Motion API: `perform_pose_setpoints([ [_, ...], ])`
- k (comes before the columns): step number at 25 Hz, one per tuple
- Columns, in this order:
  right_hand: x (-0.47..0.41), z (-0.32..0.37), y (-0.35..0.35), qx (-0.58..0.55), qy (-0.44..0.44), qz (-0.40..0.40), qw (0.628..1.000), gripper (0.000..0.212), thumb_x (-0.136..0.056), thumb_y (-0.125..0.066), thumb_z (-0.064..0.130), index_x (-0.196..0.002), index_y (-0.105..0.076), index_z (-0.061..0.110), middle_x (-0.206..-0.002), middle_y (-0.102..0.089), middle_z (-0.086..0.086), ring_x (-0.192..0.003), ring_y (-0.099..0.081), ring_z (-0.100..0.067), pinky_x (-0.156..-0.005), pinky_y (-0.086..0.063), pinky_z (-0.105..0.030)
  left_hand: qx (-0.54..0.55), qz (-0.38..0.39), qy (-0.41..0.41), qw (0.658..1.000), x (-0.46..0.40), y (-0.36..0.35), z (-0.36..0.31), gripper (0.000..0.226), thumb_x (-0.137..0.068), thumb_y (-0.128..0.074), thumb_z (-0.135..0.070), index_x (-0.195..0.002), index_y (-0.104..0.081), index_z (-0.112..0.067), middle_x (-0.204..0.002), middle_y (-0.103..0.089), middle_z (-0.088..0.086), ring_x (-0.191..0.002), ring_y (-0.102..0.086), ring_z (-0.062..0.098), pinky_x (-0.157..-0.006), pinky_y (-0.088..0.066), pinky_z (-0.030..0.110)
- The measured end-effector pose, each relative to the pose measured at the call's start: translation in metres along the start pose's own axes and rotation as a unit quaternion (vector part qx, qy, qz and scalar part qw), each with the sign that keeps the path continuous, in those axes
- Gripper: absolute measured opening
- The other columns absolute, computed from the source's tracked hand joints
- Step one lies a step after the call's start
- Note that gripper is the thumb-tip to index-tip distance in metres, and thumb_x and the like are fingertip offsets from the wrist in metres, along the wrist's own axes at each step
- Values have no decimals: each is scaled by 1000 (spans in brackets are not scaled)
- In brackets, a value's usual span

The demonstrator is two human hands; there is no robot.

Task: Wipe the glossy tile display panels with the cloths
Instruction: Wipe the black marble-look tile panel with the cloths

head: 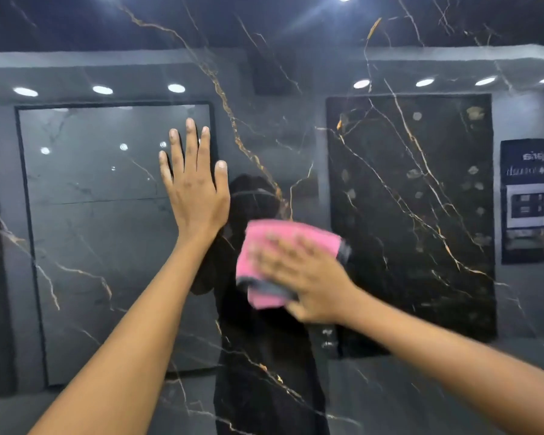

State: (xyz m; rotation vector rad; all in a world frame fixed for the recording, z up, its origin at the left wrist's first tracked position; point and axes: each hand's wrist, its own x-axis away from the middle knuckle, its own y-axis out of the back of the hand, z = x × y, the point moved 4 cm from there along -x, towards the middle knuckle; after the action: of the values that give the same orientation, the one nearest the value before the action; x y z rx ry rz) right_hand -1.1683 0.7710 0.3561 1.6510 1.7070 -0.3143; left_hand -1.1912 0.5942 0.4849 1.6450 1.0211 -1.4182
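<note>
My left hand (pixel 193 186) flat, fingers spread, on glossy black gold-veined panel (pixel 405 199); right hand (pixel 299 274) presses soft pink cloth (pixel 264 246), fingers straight.

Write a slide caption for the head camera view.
Right hand presses a pink cloth on the glossy dark tile panel; left hand rests flat on it.

Left hand (pixel 193 186) flat; right hand (pixel 299 274) blurred, seemingly flat.

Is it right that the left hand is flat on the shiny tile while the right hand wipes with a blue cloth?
Not quite. The cloth is pink with a grey edge, as the head view shows. The rest holds: left hand flat on the tile, right hand wiping.
</note>
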Motion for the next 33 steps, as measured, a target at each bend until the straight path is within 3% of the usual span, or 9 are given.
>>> perform_pose_setpoints([
  [3, 29, 10, 3, 22, 200, 93, 975, 80, -71, -52, 36, -147, -33, 23, -154, -36, 0, -146, -22, -19, -118, -13, -42, 64, 12, 47, 997, 49, 4, 2, 54, -99, -30, -28, -151, -35, -14, -163, -19, 3, -151, -9, 25, -122, -2, 39],
  [8, -9, -187, 79, 22, -249, -126, 960, 78, -69, -62, 26, -144, -39, 24, -147, -45, -9, -140, -34, -37, -111, -27, -47, -63, 54, 9, 996, 149, -10, 1, 57, -102, -31, -31, -155, -24, -12, -163, -13, 8, -150, -6, 30, -121, -3, 42],
  [10, 12, -171, 63, -8, -280, -145, 949, 82, -66, -66, 21, -144, -41, 17, -149, -42, -14, -142, -31, -37, -114, -22, -44, -71, 55, 16, 996, 148, -11, 4, 57, -102, -31, -31, -154, -25, -11, -163, -14, 9, -150, -7, 31, -121, -3, 42],
  [16, 105, 29, -11, -20, 174, 99, 980, 83, -73, -64, 31, -147, -34, 12, -154, -35, -5, -147, -22, -20, -122, -9, -37, -74, 56, 15, 996, 150, -11, 3, 56, -102, -30, -30, -155, -21, -12, -163, -12, 8, -150, -8, 31, -120, -6, 44],
  [21, 45, -161, 66, -10, -251, -160, 955, 67, -70, -57, 15, -137, -52, 4, -140, -51, -19, -134, -44, -38, -116, -26, -37, -79, 48, 19, 996, 151, -12, 4, 56, -103, -27, -31, -155, -20, -12, -163, -5, 4, -151, -5, 29, -121, -1, 40],
  [23, 53, -146, 51, -36, -292, -184, 938, 69, -68, -57, 14, -135, -53, 0, -142, -49, -20, -136, -41, -36, -117, -27, -38, -79, 49, 18, 996, 151, -12, 3, 56, -103, -28, -31, -155, -21, -13, -163, -5, 3, -151, -6, 29, -121, 0, 39],
  [26, 89, -11, -1, -50, -54, -52, 996, 69, -73, -57, 25, -138, -48, 3, -144, -47, -17, -144, -29, -26, -119, -24, -39, -73, 52, 23, 996, 150, -11, 2, 56, -102, -29, -30, -155, -21, -13, -163, -7, 4, -151, -6, 30, -121, -1, 40],
  [29, 111, 11, -12, -49, 157, 62, 984, 66, -81, -54, 26, -142, -40, 5, -148, -40, -12, -144, -30, -24, -118, -25, -40, -74, 52, 22, 996, 152, -12, 2, 56, -103, -29, -30, -155, -19, -13, -163, -11, 7, -151, -7, 30, -121, 0, 40],
  [33, 71, -133, 48, -30, -262, -154, 952, 72, -67, -62, 7, -138, -50, 4, -140, -51, -19, -130, -47, -36, -109, -36, -44, -77, 49, 28, 995, 151, -11, 1, 55, -104, -27, -30, -156, -18, -14, -164, -11, 7, -151, -6, 30, -121, 1, 39],
])
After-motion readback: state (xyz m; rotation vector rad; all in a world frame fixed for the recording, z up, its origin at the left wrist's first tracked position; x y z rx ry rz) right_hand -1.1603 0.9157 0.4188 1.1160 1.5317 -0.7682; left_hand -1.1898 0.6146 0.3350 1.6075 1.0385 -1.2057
